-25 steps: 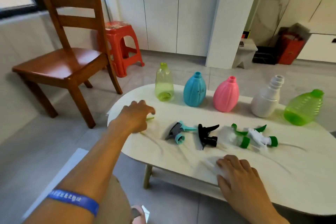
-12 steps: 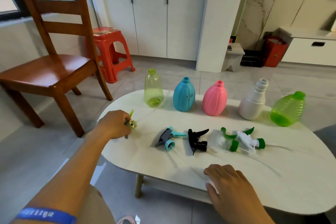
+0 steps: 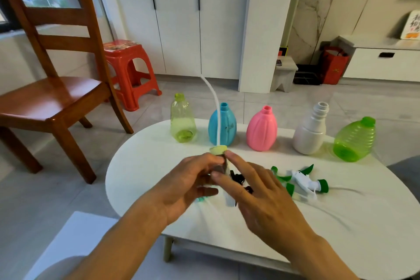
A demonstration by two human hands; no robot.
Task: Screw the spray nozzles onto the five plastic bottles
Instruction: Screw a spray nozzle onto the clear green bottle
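**Nozzle held tube-up, below the yellow-green bottle**

The nozzle point(image 3: 218, 151) is gripped at frame centre by the left hand point(image 3: 186, 185), its yellow-green collar uppermost and its white dip tube point(image 3: 213, 102) standing nearly vertical, curving toward upper left. The right hand point(image 3: 254, 191) is spread loosely against it, fingers touching, grasping nothing fully. The matching yellow-green bottle point(image 3: 182, 120) stands up and to the left, on the bench point(image 3: 141, 166), neck open. The left hand is judged nearer. The tube must be inverted before entering that neck.
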